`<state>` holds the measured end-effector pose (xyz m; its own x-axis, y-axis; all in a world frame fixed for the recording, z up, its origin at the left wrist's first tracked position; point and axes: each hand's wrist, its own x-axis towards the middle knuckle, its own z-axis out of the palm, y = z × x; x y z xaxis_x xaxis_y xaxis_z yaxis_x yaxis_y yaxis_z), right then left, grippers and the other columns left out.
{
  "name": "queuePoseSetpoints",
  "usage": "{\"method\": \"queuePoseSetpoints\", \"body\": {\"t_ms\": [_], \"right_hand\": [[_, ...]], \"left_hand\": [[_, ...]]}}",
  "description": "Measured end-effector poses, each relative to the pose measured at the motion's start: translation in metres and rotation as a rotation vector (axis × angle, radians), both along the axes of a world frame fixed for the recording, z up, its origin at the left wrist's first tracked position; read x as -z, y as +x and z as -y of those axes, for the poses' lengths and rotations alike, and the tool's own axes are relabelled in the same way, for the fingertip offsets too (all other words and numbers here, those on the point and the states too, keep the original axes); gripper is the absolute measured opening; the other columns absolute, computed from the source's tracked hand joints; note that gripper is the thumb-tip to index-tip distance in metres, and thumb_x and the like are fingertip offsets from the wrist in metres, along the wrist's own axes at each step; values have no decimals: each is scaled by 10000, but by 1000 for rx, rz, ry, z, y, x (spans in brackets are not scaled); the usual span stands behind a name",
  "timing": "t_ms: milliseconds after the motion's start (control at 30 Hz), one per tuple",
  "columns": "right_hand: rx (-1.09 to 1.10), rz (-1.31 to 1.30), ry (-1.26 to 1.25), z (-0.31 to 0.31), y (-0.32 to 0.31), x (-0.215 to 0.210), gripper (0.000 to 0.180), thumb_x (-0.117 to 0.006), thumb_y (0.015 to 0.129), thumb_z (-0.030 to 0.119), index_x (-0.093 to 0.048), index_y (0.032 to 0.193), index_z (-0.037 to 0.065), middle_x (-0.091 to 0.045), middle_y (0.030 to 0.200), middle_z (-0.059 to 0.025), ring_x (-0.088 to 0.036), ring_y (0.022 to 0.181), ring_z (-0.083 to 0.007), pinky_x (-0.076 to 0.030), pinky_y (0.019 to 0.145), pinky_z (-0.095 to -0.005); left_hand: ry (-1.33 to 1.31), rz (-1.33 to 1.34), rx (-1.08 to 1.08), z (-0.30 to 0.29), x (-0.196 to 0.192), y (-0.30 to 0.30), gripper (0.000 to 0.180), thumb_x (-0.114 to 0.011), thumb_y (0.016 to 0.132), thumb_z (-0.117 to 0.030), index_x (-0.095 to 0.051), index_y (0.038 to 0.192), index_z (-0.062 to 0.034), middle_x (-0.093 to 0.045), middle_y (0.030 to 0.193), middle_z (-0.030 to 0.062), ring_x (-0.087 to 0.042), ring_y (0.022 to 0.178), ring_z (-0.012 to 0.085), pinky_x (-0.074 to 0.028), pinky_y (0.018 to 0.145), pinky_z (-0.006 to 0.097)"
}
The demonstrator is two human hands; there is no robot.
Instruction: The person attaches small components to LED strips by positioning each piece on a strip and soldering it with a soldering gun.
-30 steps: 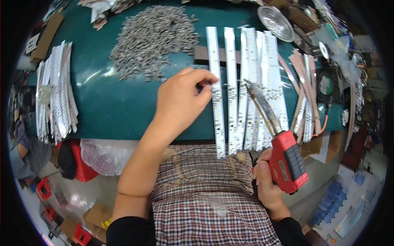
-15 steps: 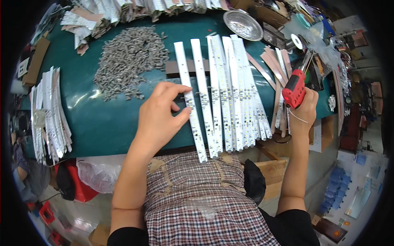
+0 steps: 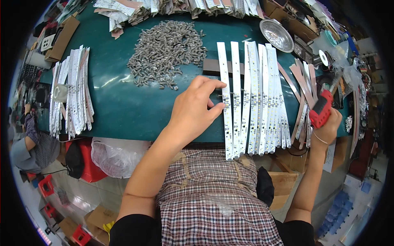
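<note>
My left hand (image 3: 196, 110) rests on the green table (image 3: 127, 110), its fingertips touching the leftmost of several long white LED strips (image 3: 225, 98) laid side by side. My right hand (image 3: 328, 127) is off to the right beyond the strips, gripping a red electric screwdriver (image 3: 322, 107) with its tip pointing up and away. A heap of small grey screws (image 3: 166, 53) lies on the table above my left hand. A dark block (image 3: 211, 66) sits under the top ends of the strips.
More white strips (image 3: 72, 92) are stacked at the table's left edge, and others along the far edge (image 3: 172, 6). A shiny metal bowl (image 3: 277, 35) stands at the back right. Brown strips (image 3: 301, 94) lie right of the white ones. Another person (image 3: 28, 143) sits at lower left.
My right hand has carried the screwdriver away from the strips to the right side. My left hand stays on the leftmost strip. The view has shifted, so the table appears lower and further left.
</note>
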<state>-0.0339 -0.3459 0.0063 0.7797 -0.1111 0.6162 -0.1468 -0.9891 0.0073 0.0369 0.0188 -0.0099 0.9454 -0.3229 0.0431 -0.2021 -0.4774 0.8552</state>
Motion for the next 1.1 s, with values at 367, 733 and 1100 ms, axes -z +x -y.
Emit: {"method": "queuePoseSetpoints", "body": {"t_ms": [367,733,1100], "right_hand": [[-58,593,908,-18,-61,-73,297,-681,847,-22,-530,1103,-23,-605,1009,-62,-578,897,-109,-491,772,-256],[-177,573,887,-46,-93,-90,332,-589,854,-114,-482,1163,-59,-552,1088,-125,-540,1045,-161,-448,952,-304],[-212,30,1417,-153,-72,-63,506,-587,754,-139,-426,1213,0,-475,1089,-81,-519,905,-120,-435,833,-265]], "left_hand": [[363,306,-280,-45,7,46,91,-712,763,-127,-636,808,-104,-616,779,35,-632,745,224,-492,654,357],[480,398,-336,-32,26,72,125,-715,759,-181,-649,813,-90,-621,815,52,-627,728,228,-490,669,357],[-297,11,-453,-47,-10,45,73,-657,801,-58,-617,834,-7,-693,833,102,-648,694,119,-510,613,238]]}}
